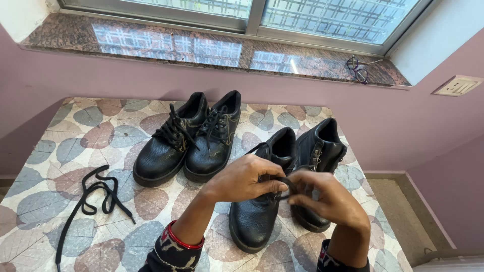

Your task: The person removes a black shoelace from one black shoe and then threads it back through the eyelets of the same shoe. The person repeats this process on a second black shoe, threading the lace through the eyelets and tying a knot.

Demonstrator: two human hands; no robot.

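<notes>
Two pairs of black leather shoes stand on a table with a leaf-patterned cover (pixel 80 131). My left hand (pixel 242 179) and my right hand (pixel 327 199) meet above the nearer left shoe (pixel 254 221) of the unlaced pair. Both hands pinch a black shoelace (pixel 285 182) between the fingers, just over that shoe's eyelets. The other unlaced shoe (pixel 320 151) stands right beside it, partly hidden by my right hand. The laced pair (pixel 189 138) sits further back and to the left.
A loose black shoelace (pixel 93 199) lies curled on the table at the left. A stone window sill (pixel 201 48) runs along the back with a pair of glasses (pixel 357 69) on it. A wall socket (pixel 459 85) is at the right.
</notes>
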